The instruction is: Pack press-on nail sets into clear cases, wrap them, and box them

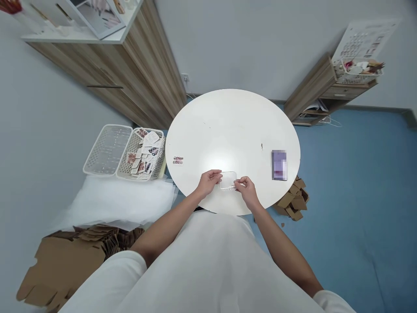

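Note:
A small clear plastic box [228, 180] is held between my two hands near the front edge of the round white table [224, 121]. My left hand [209, 181] grips its left side, fingers closed on the rim. The fingers of my right hand [246, 190] pinch its lower right edge. Whether anything lies inside the box is too small to tell. To the left on the table lies a small set of dark red and pink press-on nails [178, 160]. At the right sits a purple package [279, 165], its face blurred.
Left of the table stand a white basket [163, 163] of nail cards and another basket [85, 167] of clear boxes. Below them are white foam sheets [120, 198] and flattened cardboard boxes [68, 265]. More cardboard [295, 200] lies under the table's right. Wooden cabinets [143, 65] stand behind.

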Available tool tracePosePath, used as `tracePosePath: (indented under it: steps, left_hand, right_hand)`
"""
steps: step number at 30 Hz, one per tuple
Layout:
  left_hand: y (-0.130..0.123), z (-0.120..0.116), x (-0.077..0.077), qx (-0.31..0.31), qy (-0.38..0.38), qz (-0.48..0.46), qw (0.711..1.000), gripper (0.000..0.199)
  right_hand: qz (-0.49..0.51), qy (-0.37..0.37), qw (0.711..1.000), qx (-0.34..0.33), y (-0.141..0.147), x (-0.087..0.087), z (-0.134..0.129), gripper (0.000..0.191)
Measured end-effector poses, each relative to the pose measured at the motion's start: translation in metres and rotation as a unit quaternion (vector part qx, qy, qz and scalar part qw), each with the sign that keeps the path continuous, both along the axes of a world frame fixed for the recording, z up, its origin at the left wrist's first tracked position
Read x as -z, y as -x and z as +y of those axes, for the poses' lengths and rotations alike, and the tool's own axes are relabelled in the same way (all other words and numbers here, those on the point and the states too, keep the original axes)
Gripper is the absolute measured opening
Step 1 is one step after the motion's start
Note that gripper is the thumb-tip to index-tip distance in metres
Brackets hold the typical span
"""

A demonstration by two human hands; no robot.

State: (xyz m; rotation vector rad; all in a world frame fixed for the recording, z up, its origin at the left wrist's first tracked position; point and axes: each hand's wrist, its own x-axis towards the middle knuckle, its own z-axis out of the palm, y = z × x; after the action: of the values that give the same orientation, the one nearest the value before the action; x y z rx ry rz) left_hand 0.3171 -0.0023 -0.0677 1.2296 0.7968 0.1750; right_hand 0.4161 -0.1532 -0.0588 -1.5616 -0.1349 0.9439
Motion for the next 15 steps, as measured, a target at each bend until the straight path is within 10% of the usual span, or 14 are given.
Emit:
tracePosePath:
  steps: [5, 10, 15]
  left_hand:
    - [0.009, 0.009, -0.001, 0.091, -0.058, -0.035, 0.994, 0.046]
    - [0.020, 0.017, -0.008, 0.224, -0.190, -0.063, 0.954, 0.097]
    - [0.019, 0.019, -0.010, 0.254, -0.238, -0.080, 0.934, 0.084]
  right_hand:
    - [0.009, 0.000, 0.999, 0.033, 0.006, -0.004, -0.001, 0.036]
    - [0.036, -0.018, 0.997, 0.072, 0.016, -0.004, -0.005, 0.036]
    - [0.018, -0.009, 0.998, 0.062, 0.023, -0.010, -0.006, 0.033]
